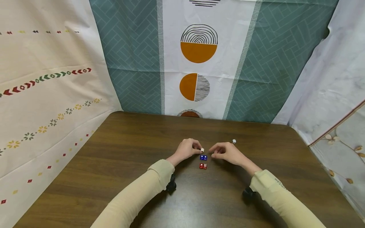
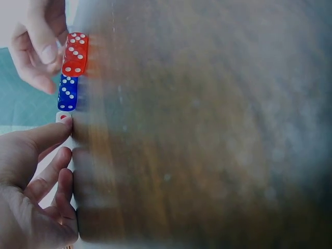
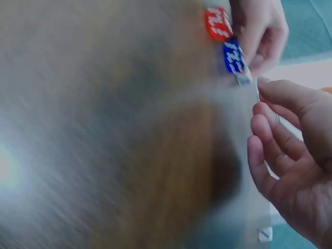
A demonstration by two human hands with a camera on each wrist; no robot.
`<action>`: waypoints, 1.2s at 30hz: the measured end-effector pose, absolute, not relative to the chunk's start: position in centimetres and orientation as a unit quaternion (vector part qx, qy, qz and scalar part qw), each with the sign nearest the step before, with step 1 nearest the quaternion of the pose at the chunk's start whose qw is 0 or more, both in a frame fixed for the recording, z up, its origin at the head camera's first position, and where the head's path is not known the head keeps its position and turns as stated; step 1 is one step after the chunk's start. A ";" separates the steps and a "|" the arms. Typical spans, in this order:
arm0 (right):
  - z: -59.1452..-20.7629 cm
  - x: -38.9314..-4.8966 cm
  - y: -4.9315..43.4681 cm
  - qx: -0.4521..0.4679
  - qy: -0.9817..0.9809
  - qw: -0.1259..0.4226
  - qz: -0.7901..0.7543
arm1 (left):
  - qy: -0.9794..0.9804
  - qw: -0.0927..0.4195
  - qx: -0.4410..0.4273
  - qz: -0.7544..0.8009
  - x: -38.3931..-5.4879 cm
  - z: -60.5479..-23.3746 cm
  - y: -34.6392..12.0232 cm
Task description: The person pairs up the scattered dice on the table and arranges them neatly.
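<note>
Thumb and fingers of my left hand (image 1: pixel 186 148) pinch a small white die (image 1: pixel 202 150) from its left side on the table. In the left wrist view the thumb lies against that white die (image 2: pixel 63 117), which shows one red dot. Just nearer to me sits a pair of blue dice (image 1: pixel 203 157), side by side. A pair of red dice (image 1: pixel 203 166) lies in front of those, lined up with them. My right hand (image 1: pixel 228 153) hovers to the right of the dice, fingers loosely bent, with nothing in it and a small gap to the white die.
Another white die (image 1: pixel 234 141) lies on the brown wooden table (image 1: pixel 128 139), beyond my right hand. A patterned curtain (image 1: pixel 137 63) hangs behind the table's far edge, and light cloths hang at both sides. Dark wrist cameras (image 1: pixel 171 183) sit under both sleeves.
</note>
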State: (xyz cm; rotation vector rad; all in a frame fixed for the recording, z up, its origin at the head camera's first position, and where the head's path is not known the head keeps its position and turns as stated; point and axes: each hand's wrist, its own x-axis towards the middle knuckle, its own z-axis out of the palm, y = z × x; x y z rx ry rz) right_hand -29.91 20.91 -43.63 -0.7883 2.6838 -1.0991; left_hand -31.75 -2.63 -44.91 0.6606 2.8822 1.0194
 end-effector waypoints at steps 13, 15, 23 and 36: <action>-42.4 -32.7 26.1 -0.195 0.916 -0.087 -0.339 | 0.923 0.018 0.203 0.327 -31.7 -44.9 -2.6; -42.5 -33.0 26.9 -0.185 0.920 -0.101 -0.330 | 0.924 0.016 0.203 0.324 -31.8 -44.9 -2.6; -43.5 -33.7 28.6 -0.166 0.940 -0.106 -0.280 | 0.926 0.012 0.205 0.317 -31.8 -44.9 -2.6; -44.8 -33.6 29.3 -0.142 0.949 -0.073 -0.272 | 0.926 0.014 0.203 0.318 -31.5 -44.8 -2.6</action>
